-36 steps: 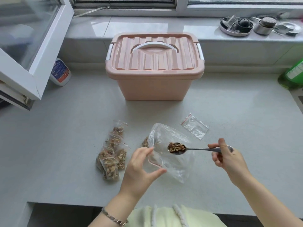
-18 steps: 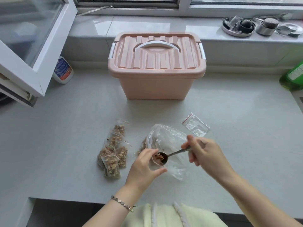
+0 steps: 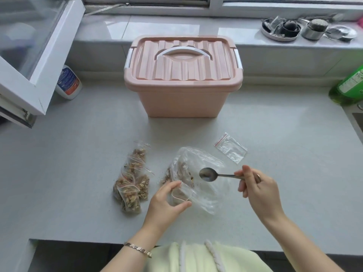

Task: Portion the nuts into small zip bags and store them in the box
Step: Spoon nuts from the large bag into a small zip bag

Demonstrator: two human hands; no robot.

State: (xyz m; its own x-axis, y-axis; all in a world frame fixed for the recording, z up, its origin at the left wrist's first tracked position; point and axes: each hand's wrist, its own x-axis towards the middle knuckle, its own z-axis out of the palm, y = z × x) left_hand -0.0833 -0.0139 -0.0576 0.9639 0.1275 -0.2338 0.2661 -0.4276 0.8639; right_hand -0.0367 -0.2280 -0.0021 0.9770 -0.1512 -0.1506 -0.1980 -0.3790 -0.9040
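Note:
My left hand (image 3: 167, 205) pinches a small zip bag (image 3: 179, 195) open by its mouth; some nuts lie inside it. My right hand (image 3: 255, 185) holds a metal spoon (image 3: 209, 174) by its handle, its empty bowl hovering just right of the small bag, above a large clear plastic bag (image 3: 198, 173) holding loose nuts. Several filled small zip bags (image 3: 131, 181) lie in a pile to the left. One empty zip bag (image 3: 230, 147) lies flat to the upper right. The pink storage box (image 3: 183, 95) stands behind with its lid on.
An open window sash (image 3: 37, 55) juts over the counter at left, a white bottle (image 3: 67, 83) beneath it. A green bottle (image 3: 348, 87) stands at the right edge. Metal dishes (image 3: 280, 28) sit on the sill. The counter's front edge runs just below my wrists.
The spoon carried nuts to the small bag's mouth, tipped them in, and has now drawn back to the right, empty. My left hand has kept hold of the small bag.

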